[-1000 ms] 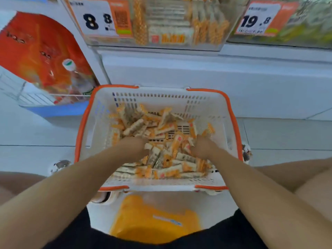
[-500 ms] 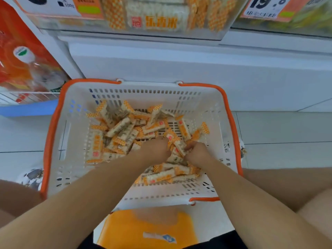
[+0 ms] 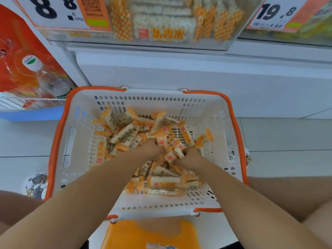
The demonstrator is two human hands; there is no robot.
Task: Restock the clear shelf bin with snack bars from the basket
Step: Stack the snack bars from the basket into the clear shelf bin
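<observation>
Change since a second ago: both hands, then spread apart on the pile, are now drawn together at the middle of the basket; the view has tipped up, showing more of the shelf.

Item 1. Left hand (image 3: 152, 149): fingers curled down into the heap, gripping a clutch of snack bars (image 3: 125, 133). Fingertips are buried, so the count cannot be told.

Item 2. Right hand (image 3: 188, 157): fingers curled likewise, pinching bars just beside the left hand. The two hands nearly touch, with a few wrapped bars bunched between them.

Item 3. Basket (image 3: 59, 141): white, orange-rimmed, on the floor between the person's knees. Bars lie loose across its bottom, orange-checked ends pointing every way, no common long axis. More lie to the left and near side than to the right.

Item 4. Clear shelf bin (image 3: 170, 20): above and straight beyond the basket, on the shelf, already part-filled with the same bars, many lying crosswise. A price tag (image 3: 59, 11) hangs at its left front.

Item 5. Orange stool (image 3: 150, 234), near edge of view, below the basket.

Judgement: the handful must travel up and forward to the bin. Both hands are about equally near, the left slightly closer to the bin's middle.
</observation>
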